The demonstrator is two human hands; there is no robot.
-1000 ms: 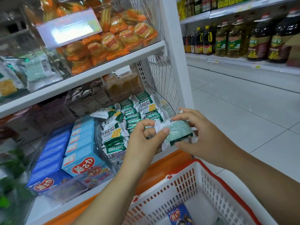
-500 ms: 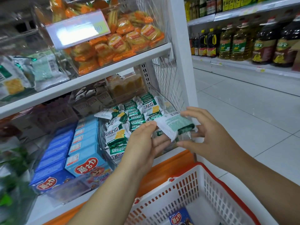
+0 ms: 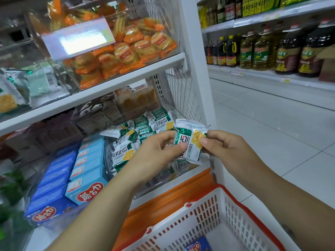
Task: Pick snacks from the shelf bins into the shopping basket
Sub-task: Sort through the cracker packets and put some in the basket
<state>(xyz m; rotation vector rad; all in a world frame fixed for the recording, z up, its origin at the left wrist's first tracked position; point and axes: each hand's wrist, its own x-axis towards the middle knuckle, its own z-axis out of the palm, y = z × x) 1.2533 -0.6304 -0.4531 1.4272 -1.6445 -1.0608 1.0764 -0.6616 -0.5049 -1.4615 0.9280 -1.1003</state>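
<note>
Below the grip, where left hand (image 3: pixel 154 157) and right hand (image 3: pixel 231 151) both pinch a green packet (image 3: pixel 189 142), the basket (image 3: pixel 201 221) holds one blue box (image 3: pixel 198 245); packet not yet in.

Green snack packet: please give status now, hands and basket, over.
Left hand and right hand both pinch green snack packet. Packet not yet in basket. Nothing seen blocking the way down.

Pretty plain setup tbh: left hand (image 3: pixel 155 156) and right hand (image 3: pixel 230 151) are both bare, forearms (image 3: pixel 101 211) bare all the way to the frame edge, nails short and plain.
</note>
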